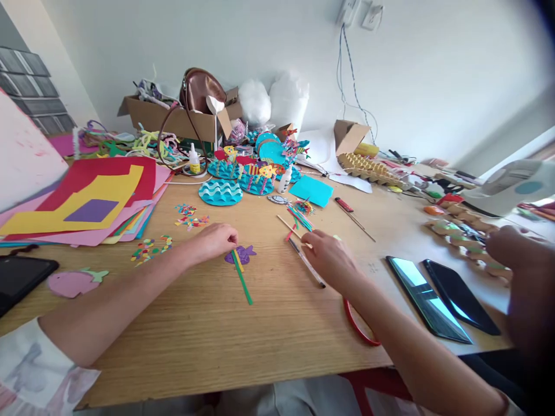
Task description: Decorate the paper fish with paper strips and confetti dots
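Observation:
My left hand [214, 241] rests knuckles-up on the wooden table [277, 323], its fingers curled and pinched on the top of a green and yellow paper strip [241, 274]. That strip lies across a small purple paper fish [243, 254]. My right hand [330, 254] hovers low over the table to the right, fingers bent down, its tips on a thin wooden stick [289, 226]. A pen [307, 263] lies just under that hand.
Stacked coloured paper sheets [87, 202] lie at the left, blue wave-shaped paper crafts [221, 192] and cardboard boxes [182, 118] at the back. Two dark phones [437, 297] lie at the right, next to another person's arm [526, 277]. A red hoop [359, 326] sits by my right forearm.

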### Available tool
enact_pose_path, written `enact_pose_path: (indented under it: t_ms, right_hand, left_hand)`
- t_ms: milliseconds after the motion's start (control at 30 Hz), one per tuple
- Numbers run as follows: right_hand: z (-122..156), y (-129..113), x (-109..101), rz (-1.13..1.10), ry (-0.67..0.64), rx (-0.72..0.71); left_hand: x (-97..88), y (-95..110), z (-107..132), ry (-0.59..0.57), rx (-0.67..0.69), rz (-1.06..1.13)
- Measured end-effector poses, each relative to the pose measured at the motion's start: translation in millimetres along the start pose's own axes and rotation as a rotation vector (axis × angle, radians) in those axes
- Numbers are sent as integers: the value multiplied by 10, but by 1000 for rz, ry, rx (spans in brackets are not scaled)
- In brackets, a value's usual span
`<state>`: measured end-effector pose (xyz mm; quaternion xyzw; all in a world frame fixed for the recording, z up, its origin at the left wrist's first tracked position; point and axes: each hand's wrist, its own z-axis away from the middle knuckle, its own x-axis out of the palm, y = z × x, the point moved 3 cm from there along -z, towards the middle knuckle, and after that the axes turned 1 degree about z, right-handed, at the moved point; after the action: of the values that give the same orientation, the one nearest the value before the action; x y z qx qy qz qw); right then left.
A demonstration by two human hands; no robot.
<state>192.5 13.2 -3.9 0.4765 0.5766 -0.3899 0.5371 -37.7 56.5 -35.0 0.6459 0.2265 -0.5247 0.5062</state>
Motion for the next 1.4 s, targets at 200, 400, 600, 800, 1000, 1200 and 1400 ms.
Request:
enact_pose_path:
  t_ms: [200,400,600,800,1000,1200,1400]
  right_hand:
    - [-293,331,259,57,-194,144]
    - [-349,312,349,63,-180,175]
    - [-204,293,10,-25,11,261]
    - [184,-278,-306,-705,97,8]
    - [462,-587,-271,-1109,-22,-112]
    - [601,-660,-413,-692,446,-575]
    - [589,-712,-461,-450,563,-634]
  left_hand:
    - [-183,-3,11,147,-78,127]
    - [-355,110,223,299,-119,461]
    - [-192,374,400,196,-159,995]
    - [91,843,473,84,-61,1573]
    - [138,919,617,134,-166,1806]
    - [168,981,808,66,-334,1975]
    - [206,1047,840,95,-355,2046]
